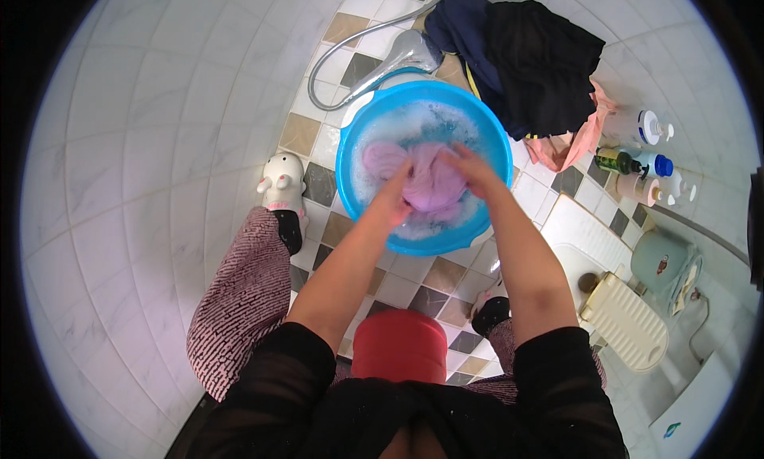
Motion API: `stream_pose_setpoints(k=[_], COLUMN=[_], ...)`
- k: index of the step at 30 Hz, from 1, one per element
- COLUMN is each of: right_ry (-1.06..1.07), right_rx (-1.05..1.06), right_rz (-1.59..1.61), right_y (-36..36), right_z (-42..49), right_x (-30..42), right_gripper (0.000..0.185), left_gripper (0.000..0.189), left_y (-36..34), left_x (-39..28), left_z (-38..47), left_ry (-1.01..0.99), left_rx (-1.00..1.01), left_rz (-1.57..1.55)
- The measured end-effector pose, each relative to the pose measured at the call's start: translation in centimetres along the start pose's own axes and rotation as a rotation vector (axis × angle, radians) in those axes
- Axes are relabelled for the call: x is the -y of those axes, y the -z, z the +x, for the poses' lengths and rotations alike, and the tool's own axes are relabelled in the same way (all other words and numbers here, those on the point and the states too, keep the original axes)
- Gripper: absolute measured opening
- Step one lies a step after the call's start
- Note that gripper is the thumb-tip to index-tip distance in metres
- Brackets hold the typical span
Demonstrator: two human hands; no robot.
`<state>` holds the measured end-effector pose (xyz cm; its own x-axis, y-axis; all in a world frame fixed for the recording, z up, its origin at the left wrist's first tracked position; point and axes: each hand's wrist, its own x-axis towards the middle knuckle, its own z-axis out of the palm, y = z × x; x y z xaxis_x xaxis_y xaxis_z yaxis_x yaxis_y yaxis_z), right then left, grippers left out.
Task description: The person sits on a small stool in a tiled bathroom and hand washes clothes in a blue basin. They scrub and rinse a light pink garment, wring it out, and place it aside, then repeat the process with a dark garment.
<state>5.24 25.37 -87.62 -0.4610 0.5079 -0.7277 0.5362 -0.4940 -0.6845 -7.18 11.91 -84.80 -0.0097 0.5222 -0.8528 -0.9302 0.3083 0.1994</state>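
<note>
In front of me a blue plastic basin [500, 142] holds sudsy water [412, 117]. A bunched pink cloth [434, 181] lies in the suds, partly under the foam. My left hand [399, 191] is at the cloth's left side, fingers partly hidden against it. From the right, my right hand [471, 167] presses on the cloth with its fingers curled over the edge. Between the two hands the fabric is gathered into a rounded bundle.
A shower head [412, 52] with its metal hose rests behind the basin. Dark clothes [537, 65] are heaped at the back right, beside several pump bottles [647, 127]. A squat toilet [588, 238] and a cream washboard [627, 321] are at right. A red stool [400, 345] is under me.
</note>
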Motion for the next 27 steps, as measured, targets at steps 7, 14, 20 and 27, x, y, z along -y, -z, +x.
stream_pose_setpoints(k=[7, 14, 20, 27], right_ry=[0.603, 0.481, 0.103, 0.377], right_rx=[-0.057, -0.543, -0.584, 0.008], right_rz=[-0.485, -0.433, -0.388, -0.364], right_y=[-8.4, -7.2, -1.6, -6.3], right_z=[-11.2, -6.7, 0.4, -8.0], right_x=[2.8, 2.6, -0.3, 1.4], right_gripper=[0.029, 0.028, 0.046, 0.037], left_gripper=[0.054, 0.034, 0.053, 0.054], left_y=[1.6, 0.3, -0.8, -0.6], left_x=[-2.0, -0.3, 0.1, -2.2], left_z=[1.1, 1.0, -0.6, -1.0], left_ry=[0.102, -0.012, -0.054, 0.139], left_rx=[0.377, 0.206, 0.03, 0.186], left_rz=[-0.005, 0.138, 0.047, -0.059])
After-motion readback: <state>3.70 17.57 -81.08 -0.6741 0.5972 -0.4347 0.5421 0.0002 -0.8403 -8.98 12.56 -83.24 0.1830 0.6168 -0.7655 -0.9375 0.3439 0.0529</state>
